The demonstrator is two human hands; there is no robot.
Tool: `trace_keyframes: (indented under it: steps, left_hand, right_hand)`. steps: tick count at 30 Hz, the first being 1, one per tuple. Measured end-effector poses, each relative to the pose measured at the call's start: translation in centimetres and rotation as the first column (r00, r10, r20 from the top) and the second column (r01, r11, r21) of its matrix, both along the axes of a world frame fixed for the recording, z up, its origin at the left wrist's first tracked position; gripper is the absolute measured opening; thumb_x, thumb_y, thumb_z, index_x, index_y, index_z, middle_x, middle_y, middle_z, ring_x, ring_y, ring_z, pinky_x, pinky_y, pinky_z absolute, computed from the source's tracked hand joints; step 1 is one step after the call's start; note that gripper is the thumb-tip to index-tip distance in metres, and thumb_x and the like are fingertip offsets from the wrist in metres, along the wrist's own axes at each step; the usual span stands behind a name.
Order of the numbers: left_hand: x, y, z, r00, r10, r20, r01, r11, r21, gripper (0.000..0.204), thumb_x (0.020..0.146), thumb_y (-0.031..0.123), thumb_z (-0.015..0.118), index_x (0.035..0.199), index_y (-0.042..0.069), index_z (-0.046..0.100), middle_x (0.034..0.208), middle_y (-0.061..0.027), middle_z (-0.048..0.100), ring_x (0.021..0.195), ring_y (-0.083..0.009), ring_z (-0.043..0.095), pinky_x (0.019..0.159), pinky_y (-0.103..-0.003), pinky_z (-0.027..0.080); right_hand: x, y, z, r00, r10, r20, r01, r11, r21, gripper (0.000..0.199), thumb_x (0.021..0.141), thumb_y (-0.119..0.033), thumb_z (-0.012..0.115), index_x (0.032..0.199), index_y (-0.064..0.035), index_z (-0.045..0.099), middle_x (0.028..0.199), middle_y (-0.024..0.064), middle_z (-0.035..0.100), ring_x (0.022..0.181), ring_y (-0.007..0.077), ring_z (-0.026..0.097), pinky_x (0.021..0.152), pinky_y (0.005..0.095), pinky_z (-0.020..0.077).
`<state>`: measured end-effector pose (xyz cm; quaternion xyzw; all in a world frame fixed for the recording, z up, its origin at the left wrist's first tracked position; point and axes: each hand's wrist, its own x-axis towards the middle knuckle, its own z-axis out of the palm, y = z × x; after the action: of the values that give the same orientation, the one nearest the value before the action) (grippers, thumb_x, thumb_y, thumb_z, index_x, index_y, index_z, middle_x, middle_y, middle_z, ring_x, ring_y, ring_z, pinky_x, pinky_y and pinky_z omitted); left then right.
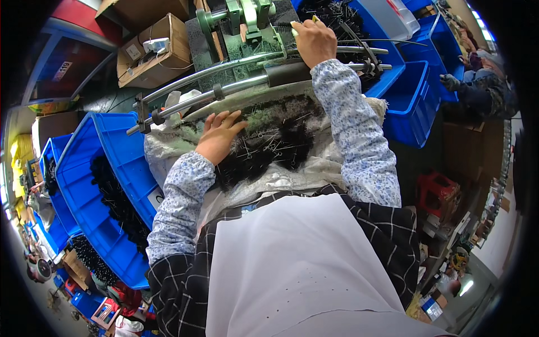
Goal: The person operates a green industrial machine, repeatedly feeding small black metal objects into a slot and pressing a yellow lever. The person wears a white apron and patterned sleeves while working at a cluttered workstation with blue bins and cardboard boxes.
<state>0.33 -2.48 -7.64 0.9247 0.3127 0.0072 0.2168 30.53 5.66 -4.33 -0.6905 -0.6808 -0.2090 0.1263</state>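
Left hand [218, 141]: relaxed, fingers parted and slightly bent, at the left edge of a heap of black bristle brushes with thin looped silver wire stems [292, 140]. No grasped piece visible; underside of palm hidden.

Right hand [315, 44]: raised beyond the heap, fingers curled inward beside a green metal bench machine [250, 22]. A small black spiral-bristled piece [282, 27] lies at the fingertips; cannot tell whether it is pinched or only adjacent.

Position of brushes: heap lies on a crumpled whitish woven sheet [286, 182], between the wearer's body and two long polished metal rods [238, 87]. Rods cross in front of the machine; a dark cylindrical sleeve [289, 74] surrounds part of the nearer one.

Surroundings: more black brushes [342, 14] lie beyond the right hand. At left, a large blue plastic bin [123, 146] contains black bristled pieces [118, 196]. At right, a deep blue plastic tub [415, 106]. Upper left, an open brown cardboard box [151, 53].
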Motion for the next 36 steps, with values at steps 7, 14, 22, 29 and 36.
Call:
trace_keyframes:
  steps: [7, 14, 22, 29, 36]
  left_hand:
    - [-1.1, 0.7, -0.9, 0.996, -0.033, -0.077, 0.028, 0.998, -0.059, 0.036, 0.070, 0.003, 0.058, 0.105, 0.012, 0.056, 0.117, -0.0055, 0.053, 0.120, -0.0219, 0.040, 0.104, -0.040, 0.021]
    - [-2.4, 1.2, 3.4, 0.990, 0.098, 0.099, -0.045, 0.898, -0.437, 0.031, 0.072, 0.007, 0.062, 0.102, 0.006, 0.054, 0.105, -0.0110, 0.057, 0.098, -0.0251, 0.054, 0.089, -0.036, 0.038]
    - [-2.1, 1.0, 8.0, 0.894, 0.366, 0.258, -0.163, 0.803, -0.573, 0.027, 0.078, 0.011, 0.066, 0.101, 0.003, 0.055, 0.076, -0.0039, 0.053, 0.058, -0.0096, 0.049, 0.055, -0.024, 0.042]
    - [-2.8, 0.2, 7.8, 0.833, 0.420, 0.360, -0.190, 0.829, -0.527, 0.027, 0.077, 0.012, 0.069, 0.100, 0.005, 0.056, 0.070, 0.0000, 0.046, 0.056, -0.0073, 0.041, 0.051, -0.022, 0.037]
    - [-2.0, 0.4, 8.7, 0.828, 0.447, 0.339, -0.218, 0.814, -0.539, 0.028, 0.079, 0.011, 0.067, 0.103, 0.004, 0.056, 0.077, -0.0031, 0.050, 0.061, -0.0102, 0.046, 0.057, -0.023, 0.041]
  right_hand:
    - [0.1, 1.7, -0.9, 1.000, 0.015, -0.016, -0.015, 1.000, 0.008, 0.012, 0.079, -0.020, 0.060, 0.088, -0.0185, 0.069, 0.079, 0.0028, 0.063, 0.078, 0.0200, 0.059, 0.074, 0.0359, 0.0477]
    - [1.2, 2.1, -1.7, 0.990, 0.100, -0.096, -0.104, 0.994, -0.039, 0.022, 0.078, -0.018, 0.062, 0.100, -0.0192, 0.067, 0.089, 0.0003, 0.062, 0.085, 0.0196, 0.057, 0.078, 0.0353, 0.0465]
    - [1.1, 2.6, -1.2, 0.999, -0.041, -0.014, 0.037, 0.976, -0.214, 0.038, 0.080, -0.030, 0.061, 0.117, -0.0176, 0.057, 0.104, 0.0014, 0.056, 0.097, 0.0218, 0.053, 0.082, 0.0393, 0.0403]
    - [0.9, 2.2, -2.8, 0.958, 0.045, -0.285, -0.050, 0.999, -0.010, 0.027, 0.073, -0.020, 0.059, 0.097, -0.0074, 0.063, 0.086, 0.0098, 0.064, 0.085, 0.0261, 0.062, 0.073, 0.0402, 0.0476]
    - [-5.6, 2.6, -2.0, 0.969, 0.027, -0.245, -0.040, 0.998, -0.050, 0.024, 0.074, -0.020, 0.057, 0.095, -0.0079, 0.063, 0.081, 0.0083, 0.064, 0.079, 0.0256, 0.061, 0.067, 0.0398, 0.0456]
